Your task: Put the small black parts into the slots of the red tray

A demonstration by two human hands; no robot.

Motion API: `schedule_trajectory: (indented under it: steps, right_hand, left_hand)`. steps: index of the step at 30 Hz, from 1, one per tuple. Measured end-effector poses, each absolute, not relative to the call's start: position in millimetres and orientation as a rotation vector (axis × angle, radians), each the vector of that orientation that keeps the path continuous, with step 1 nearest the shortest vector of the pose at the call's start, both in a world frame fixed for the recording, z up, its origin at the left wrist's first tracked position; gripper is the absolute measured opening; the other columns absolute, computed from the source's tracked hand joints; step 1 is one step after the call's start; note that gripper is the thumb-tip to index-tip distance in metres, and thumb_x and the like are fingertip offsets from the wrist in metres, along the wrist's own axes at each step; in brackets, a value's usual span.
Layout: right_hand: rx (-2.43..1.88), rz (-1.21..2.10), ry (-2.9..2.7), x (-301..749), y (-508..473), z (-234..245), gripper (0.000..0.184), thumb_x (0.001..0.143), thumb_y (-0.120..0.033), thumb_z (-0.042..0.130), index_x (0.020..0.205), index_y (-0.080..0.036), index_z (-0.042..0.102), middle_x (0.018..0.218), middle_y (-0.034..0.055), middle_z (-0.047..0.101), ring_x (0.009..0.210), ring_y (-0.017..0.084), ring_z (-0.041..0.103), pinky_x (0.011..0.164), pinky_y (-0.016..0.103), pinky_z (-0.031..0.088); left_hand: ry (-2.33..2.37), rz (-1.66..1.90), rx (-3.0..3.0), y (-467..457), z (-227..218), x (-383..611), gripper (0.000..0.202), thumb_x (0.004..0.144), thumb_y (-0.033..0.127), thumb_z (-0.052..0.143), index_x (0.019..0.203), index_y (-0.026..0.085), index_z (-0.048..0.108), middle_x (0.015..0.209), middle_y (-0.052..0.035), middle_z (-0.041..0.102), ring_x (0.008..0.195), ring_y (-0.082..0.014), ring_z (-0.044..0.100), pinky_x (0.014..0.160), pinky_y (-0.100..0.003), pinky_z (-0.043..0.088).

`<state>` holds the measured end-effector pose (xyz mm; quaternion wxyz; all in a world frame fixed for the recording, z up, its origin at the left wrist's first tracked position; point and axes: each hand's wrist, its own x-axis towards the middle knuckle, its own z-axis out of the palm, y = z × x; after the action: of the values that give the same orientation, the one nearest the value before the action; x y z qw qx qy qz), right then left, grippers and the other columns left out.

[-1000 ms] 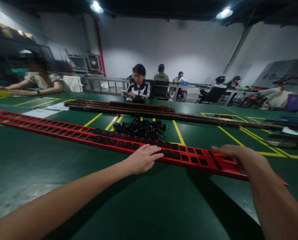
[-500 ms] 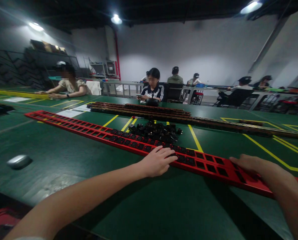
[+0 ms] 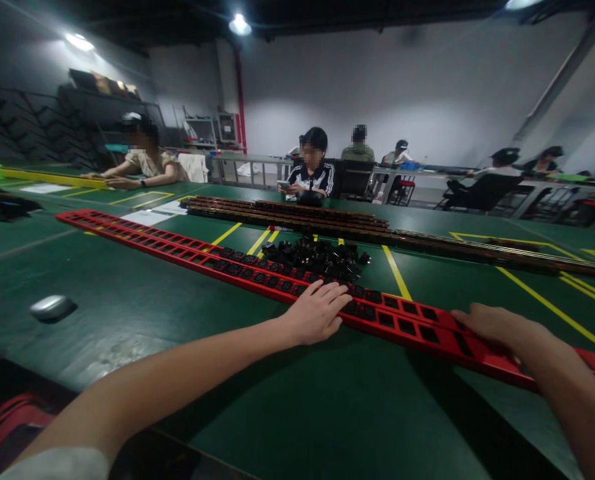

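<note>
A long red panel (image 3: 174,261) with two rows of rectangular cutouts lies slantwise across the green table. Black sockets (image 3: 260,277) fill the cutouts along its middle; those toward both ends have none. My left hand (image 3: 317,312) rests palm down over the filled section, fingers stretched across the sockets and covering some of them. On the right, my right hand (image 3: 500,327) grips the panel past the last cutouts, its fingertips partly hidden. Just behind the panel sits a loose pile of black sockets (image 3: 317,257).
Long dark metal strips (image 3: 287,213) lie stacked behind the pile. A silver computer mouse (image 3: 52,308) is at the left, and white papers (image 3: 150,217) lie beyond the panel. Across the table sits a person (image 3: 313,170) holding a phone; another person (image 3: 150,163) works at the far left.
My view has turned slightly left. Relative to the pile, the red panel appears a little further left, both hands staying on it. The left fingers are slightly closer together.
</note>
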<state>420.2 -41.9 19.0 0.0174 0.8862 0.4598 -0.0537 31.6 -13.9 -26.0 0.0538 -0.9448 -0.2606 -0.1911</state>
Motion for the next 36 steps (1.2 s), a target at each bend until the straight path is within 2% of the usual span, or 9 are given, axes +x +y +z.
schedule_trajectory:
  steps: [2,4,11,15,23,28,33,36]
  right_hand:
    - [2.611,-0.347,1.391,402.9,-47.3,31.5,0.041,0.098,-0.043,0.045,0.096,-0.012,0.072,0.105,0.0308,0.069,0.093,0.034,0.071,0.080,0.045,0.050]
    - [2.570,-0.294,1.419,389.1,-52.7,40.5,0.045,0.100,-0.042,0.040,0.113,-0.008,0.067,0.116,0.0306,0.066,0.102,0.035,0.069,0.084,0.045,0.050]
    - [2.545,-0.243,1.448,372.9,-58.6,43.6,0.052,0.098,-0.047,0.042,0.126,-0.007,0.061,0.115,0.0258,0.069,0.102,0.035,0.070,0.085,0.046,0.053]
    - [2.520,-0.229,1.421,362.8,-62.6,50.5,0.053,0.098,-0.049,0.040,0.122,-0.009,0.065,0.118,0.0243,0.068,0.108,0.036,0.068,0.088,0.046,0.052]
    - [2.517,-0.249,1.419,355.7,-65.4,56.1,0.057,0.096,-0.054,0.040,0.122,-0.009,0.065,0.108,0.0231,0.070,0.097,0.033,0.070,0.085,0.043,0.052]
    - [2.566,-0.160,1.412,359.0,-65.1,57.9,0.057,0.092,-0.060,0.046,0.112,-0.012,0.069,0.116,0.0240,0.067,0.109,0.037,0.066,0.086,0.045,0.051]
    - [2.715,0.307,1.648,327.8,-67.2,59.9,0.047,0.096,-0.049,0.041,0.110,-0.012,0.067,0.107,0.0226,0.069,0.099,0.036,0.067,0.081,0.045,0.051]
    - [2.612,0.391,2.172,298.4,-54.8,43.2,0.036,0.099,-0.039,0.039,0.112,-0.019,0.065,0.114,0.0139,0.069,0.096,0.028,0.067,0.080,0.038,0.051]
  left_hand:
    - [-0.814,-0.576,-2.866,-14.2,-26.5,31.0,0.049,0.099,0.034,0.043,0.145,0.018,0.042,0.155,-0.0090,0.043,0.145,-0.0261,0.036,0.122,-0.051,0.026]
    - [-0.839,-0.578,-2.851,-14.6,-27.5,30.1,0.049,0.099,0.035,0.041,0.145,0.017,0.042,0.155,-0.0092,0.042,0.146,-0.0263,0.034,0.123,-0.051,0.023]
    - [-0.932,-0.541,-2.801,-13.6,-32.1,29.0,0.051,0.101,0.039,0.037,0.146,0.015,0.044,0.155,-0.0094,0.044,0.146,-0.0263,0.036,0.124,-0.050,0.023]
    - [-0.947,-0.514,-2.794,-13.6,-32.4,28.7,0.051,0.101,0.040,0.038,0.144,0.015,0.047,0.154,-0.0092,0.045,0.143,-0.0258,0.039,0.122,-0.048,0.027]
    - [-0.955,-0.515,-2.785,-12.6,-34.1,27.1,0.051,0.100,0.040,0.040,0.144,0.016,0.048,0.155,-0.0092,0.044,0.144,-0.0265,0.039,0.120,-0.047,0.032]
    - [-0.941,-0.530,-2.796,-12.6,-33.9,27.0,0.050,0.100,0.038,0.040,0.143,0.015,0.048,0.155,-0.0088,0.044,0.144,-0.0251,0.039,0.121,-0.046,0.031]
    - [-0.938,-0.550,-2.802,-12.8,-34.0,27.8,0.050,0.100,0.038,0.040,0.143,0.016,0.048,0.155,-0.0092,0.045,0.143,-0.0260,0.040,0.119,-0.046,0.032]
    - [-0.939,-0.555,-2.800,-13.2,-33.7,29.0,0.049,0.099,0.037,0.040,0.142,0.015,0.049,0.154,-0.0094,0.045,0.143,-0.0262,0.040,0.119,-0.046,0.033]
